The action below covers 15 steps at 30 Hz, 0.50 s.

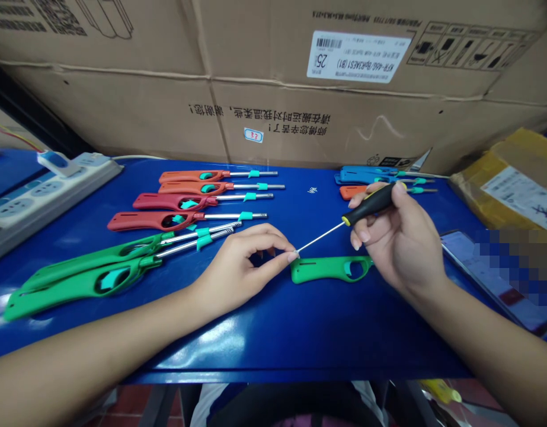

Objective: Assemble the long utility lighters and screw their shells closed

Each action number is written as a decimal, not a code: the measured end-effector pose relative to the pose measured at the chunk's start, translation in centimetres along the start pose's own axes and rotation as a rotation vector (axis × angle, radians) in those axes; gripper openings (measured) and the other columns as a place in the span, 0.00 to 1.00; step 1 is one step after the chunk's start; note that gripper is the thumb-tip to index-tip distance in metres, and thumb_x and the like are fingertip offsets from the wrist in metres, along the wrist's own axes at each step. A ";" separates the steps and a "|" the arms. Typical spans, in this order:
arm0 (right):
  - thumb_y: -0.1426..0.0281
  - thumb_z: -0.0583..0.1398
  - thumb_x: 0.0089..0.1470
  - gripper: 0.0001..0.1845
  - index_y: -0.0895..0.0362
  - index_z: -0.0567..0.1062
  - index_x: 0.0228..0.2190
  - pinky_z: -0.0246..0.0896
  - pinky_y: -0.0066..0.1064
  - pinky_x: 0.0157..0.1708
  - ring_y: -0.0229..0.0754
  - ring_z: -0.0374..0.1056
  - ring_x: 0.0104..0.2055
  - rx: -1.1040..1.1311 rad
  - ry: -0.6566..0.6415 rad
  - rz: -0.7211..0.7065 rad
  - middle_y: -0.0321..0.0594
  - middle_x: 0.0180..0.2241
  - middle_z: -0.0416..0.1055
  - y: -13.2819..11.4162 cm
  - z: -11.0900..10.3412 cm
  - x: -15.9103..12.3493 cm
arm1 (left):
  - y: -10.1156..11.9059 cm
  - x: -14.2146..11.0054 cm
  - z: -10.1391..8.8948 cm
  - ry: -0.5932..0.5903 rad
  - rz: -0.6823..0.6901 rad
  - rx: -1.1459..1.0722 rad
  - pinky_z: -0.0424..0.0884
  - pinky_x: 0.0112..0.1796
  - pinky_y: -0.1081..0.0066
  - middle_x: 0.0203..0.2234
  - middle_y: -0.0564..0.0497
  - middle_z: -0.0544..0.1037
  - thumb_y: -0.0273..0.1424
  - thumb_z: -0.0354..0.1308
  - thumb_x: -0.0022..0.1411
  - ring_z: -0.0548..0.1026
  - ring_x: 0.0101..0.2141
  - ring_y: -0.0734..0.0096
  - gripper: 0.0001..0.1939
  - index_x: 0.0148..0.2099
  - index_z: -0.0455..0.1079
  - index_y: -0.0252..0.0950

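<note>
My right hand point(404, 243) grips a screwdriver point(373, 204) by its black and yellow handle, the thin shaft slanting down to the left. At its tip, the thumb and forefinger of my left hand point(242, 267) are pinched together; what they hold, if anything, is too small to make out. Just below the tip lies a green lighter body point(322, 270) flat on the blue table, its right end hidden behind my right hand. Left of my left hand rest two green long-nosed lighters point(77, 284), side by side.
Red lighters point(140, 220) and orange lighters point(184, 177) lie in a row at the left back. Blue lighters point(366, 174) sit at the right back. A power strip point(51, 187) borders the left, a phone point(499, 284) the right. Behind stands a large cardboard box point(144, 112).
</note>
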State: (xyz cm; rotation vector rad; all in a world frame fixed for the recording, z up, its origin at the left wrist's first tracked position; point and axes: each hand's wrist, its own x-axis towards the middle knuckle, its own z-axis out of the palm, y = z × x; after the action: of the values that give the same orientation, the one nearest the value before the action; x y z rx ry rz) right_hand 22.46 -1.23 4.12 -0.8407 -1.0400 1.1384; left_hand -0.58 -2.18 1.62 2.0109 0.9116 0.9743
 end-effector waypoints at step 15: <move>0.55 0.63 0.58 0.15 0.55 0.74 0.34 0.67 0.28 0.15 0.33 0.64 0.18 0.027 0.004 -0.005 0.37 0.31 0.77 0.3 -0.3 0.1 | -0.2 -0.1 0.0 -0.007 0.000 0.002 0.71 0.38 0.74 0.37 0.51 0.79 0.29 0.63 0.66 0.77 0.38 0.74 0.04 0.40 0.80 0.36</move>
State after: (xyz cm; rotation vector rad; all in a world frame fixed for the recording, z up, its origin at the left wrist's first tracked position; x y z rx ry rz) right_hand 22.62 -1.03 3.78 -0.8183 -1.0209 1.1442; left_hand -0.73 -2.20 1.43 2.0150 0.9091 0.9657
